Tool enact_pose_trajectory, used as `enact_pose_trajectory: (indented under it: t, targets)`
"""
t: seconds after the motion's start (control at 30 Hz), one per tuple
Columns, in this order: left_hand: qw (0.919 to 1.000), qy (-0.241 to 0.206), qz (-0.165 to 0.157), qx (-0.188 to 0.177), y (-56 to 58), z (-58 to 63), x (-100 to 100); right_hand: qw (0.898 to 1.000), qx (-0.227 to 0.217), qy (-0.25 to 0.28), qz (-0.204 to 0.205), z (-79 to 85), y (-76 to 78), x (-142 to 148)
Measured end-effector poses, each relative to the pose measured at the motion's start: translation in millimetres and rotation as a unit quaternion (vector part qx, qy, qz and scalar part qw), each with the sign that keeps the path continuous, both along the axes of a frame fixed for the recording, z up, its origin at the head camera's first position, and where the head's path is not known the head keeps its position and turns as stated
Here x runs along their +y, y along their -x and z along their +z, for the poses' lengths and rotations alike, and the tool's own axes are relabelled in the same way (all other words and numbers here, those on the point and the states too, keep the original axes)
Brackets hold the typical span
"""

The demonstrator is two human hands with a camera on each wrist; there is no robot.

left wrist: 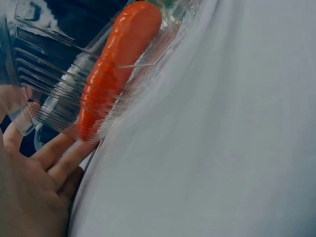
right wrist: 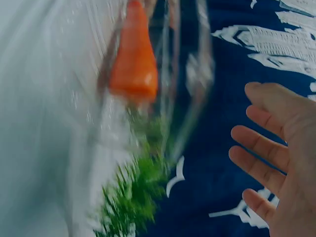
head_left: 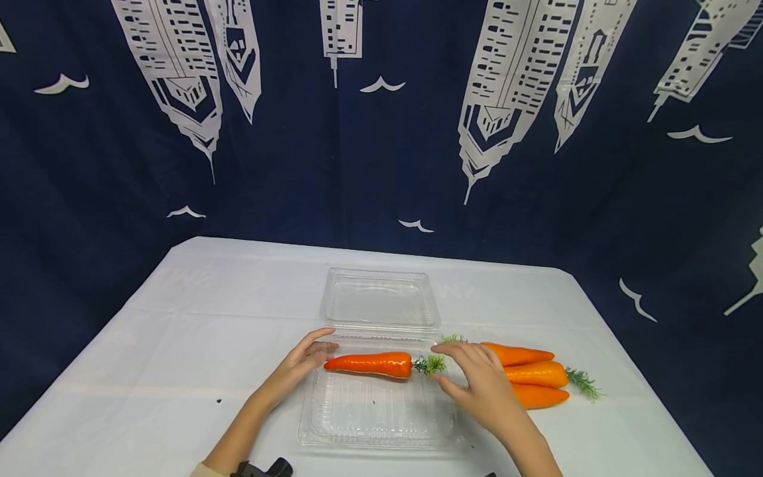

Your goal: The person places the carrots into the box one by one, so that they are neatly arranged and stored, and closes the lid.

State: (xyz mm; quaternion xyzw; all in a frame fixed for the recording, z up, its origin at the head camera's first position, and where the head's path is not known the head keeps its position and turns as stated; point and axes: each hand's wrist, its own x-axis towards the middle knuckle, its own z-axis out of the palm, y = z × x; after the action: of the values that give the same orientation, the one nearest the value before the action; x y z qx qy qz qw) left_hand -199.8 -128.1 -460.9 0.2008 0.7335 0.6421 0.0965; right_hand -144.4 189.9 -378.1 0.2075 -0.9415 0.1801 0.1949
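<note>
Head view: I am observing one box, rectangular, of thin clear plastic with ribbed walls, its single lid lying open on the far side. One red-orange carrot, smooth, glossy and tapering, is lying crosswise over the box's far half, its thin tip pointing left and its feathery green top pointing right. Three paler carrots are lying clustered just right of the box, bringing the count to four. The left hand is resting at the box's left end beside the tip, fingers extended and slightly bent. The right hand is hovering near the green top, thumb and fingers parted, gripping nothing. White cloth, showing faint creases, is lying beneath everything; a dark blue curtain is hanging behind, bearing white printed towers and six bird shapes.

Left wrist view: the left hand's straight fingers are meeting the ribbed end of the box; how firmly they are pressing, I cannot tell. Through the plastic, the carrot is showing bumps and bright highlights.

Right wrist view: the box and carrot are appearing blurred, the green top showing fine, needle-like strands. Five digits are spreading loosely, well apart from the carrot.
</note>
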Motion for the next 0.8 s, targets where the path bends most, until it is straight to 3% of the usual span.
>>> enact_pose_trajectory:
  t: [0.3, 0.47, 0.8]
  targets:
    - [1.0000, 0.001, 0.003, -0.009, 0.3, -1.3, 0.2, 1.000, -0.002, 0.011, -0.013, 2.2, -6.2, 40.7]
    - [0.9999, 0.003, 0.006, -0.010, 0.4, -1.0, 0.1, 0.998, -0.034, 0.026, -0.043, -7.1, -7.0, 63.2]
    - [1.0000, -0.001, -0.002, -0.001, 0.2, 0.4, 0.2, 0.988, -0.112, -0.005, -0.105, -24.4, -12.5, 89.2]
